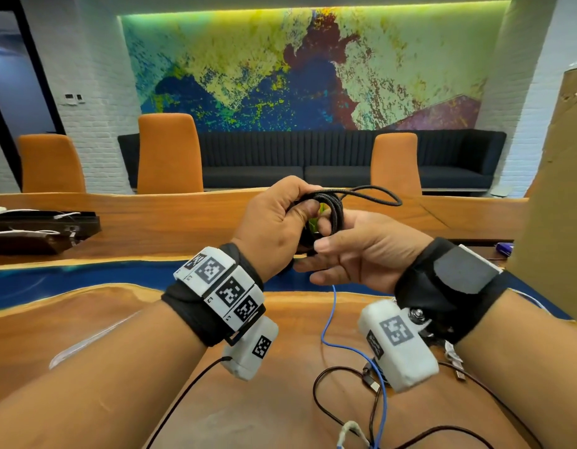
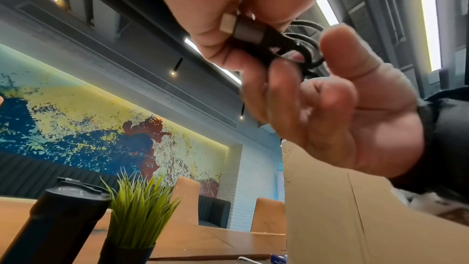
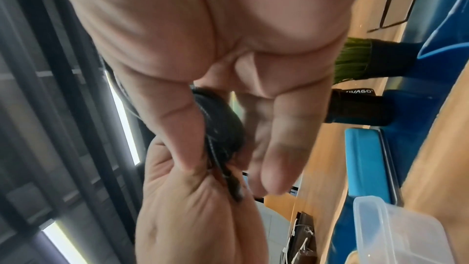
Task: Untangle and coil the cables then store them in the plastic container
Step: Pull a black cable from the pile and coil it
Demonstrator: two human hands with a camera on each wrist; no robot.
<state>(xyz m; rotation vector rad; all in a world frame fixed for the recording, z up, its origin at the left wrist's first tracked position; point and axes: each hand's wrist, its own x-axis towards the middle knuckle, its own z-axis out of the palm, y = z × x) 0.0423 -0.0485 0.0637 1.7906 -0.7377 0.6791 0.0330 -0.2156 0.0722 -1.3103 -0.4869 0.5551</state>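
Coiling step: the left hand [image 1: 274, 222] pinches the black braided cable coil [image 1: 332, 209], the right hand [image 1: 355, 251] loosely spread beside it; next, tuck in the loose loop

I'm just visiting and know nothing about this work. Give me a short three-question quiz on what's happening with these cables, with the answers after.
1. True or false: the black braided cable lies flat on the wooden table.
2. Which hand grips the coil with curled fingers and thumb? A) left hand B) right hand C) neither
3. Fill in: a loose ____ cable trails over the table below the hands.

Key:
1. False; it is held up in a coil between both hands.
2. A; the right hand's fingers look fairly straight, with one through the loops.
3. Blue.
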